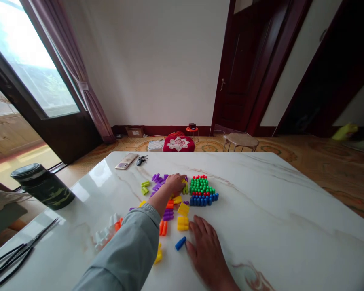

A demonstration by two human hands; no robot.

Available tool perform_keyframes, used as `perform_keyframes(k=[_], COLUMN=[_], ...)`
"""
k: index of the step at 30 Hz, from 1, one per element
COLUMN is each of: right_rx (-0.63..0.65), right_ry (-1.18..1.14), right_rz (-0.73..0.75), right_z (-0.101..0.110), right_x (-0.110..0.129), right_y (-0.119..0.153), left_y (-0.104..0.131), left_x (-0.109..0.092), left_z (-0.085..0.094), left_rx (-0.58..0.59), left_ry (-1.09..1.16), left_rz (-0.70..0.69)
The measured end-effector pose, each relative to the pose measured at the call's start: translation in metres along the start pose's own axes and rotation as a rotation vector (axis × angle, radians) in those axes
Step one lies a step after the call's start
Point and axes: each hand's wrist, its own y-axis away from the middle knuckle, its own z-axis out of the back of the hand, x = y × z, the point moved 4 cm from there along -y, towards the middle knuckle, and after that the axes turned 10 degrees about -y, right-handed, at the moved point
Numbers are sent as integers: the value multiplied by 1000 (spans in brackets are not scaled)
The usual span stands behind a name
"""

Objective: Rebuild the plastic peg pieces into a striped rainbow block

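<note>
My left hand [176, 184] reaches across the pile, fingers curled down among small plastic pieces near the green-and-red block; whatever is in its fingers is hidden. Beside it are yellow-green pieces [185, 188] and purple pieces [158, 186]. My right hand [206, 246] lies on the table with fingers stretched out, its thumb close to a single blue peg-like piece [180, 243]. Just past its fingertips sit yellow pieces [183, 223]. Green pieces [200, 185] with some red ones are packed in rows, and blue pieces [202, 200] line their near side.
White pieces [104, 235] and orange pieces [163, 228] lie around my left sleeve. Scissors [26, 248] and a camouflage-patterned cylinder [45, 186] are at the left. A phone [126, 161] and keys [141, 160] rest near the far edge of the marble-patterned table [276, 210].
</note>
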Motion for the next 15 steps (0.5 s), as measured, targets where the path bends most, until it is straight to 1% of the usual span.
perform_keyframes(k=[3,7,11,13,15], right_rx=[4,1,-13,-14,-10], right_ry=[-5,22,43,49,53], right_rz=[-5,35,64,72,76], right_z=[1,3,3,2,2], right_x=[1,3,3,3,3], right_y=[-1,-2,-2,-3,-3], left_y=[4,19,34,39,44], left_x=[5,12,19,26,39], left_z=[3,13,20,24,28], left_rx=[22,17,1,-21,-58], left_ry=[-15,-14,23,59,95], left_rz=[-22,-33,-12,6,46])
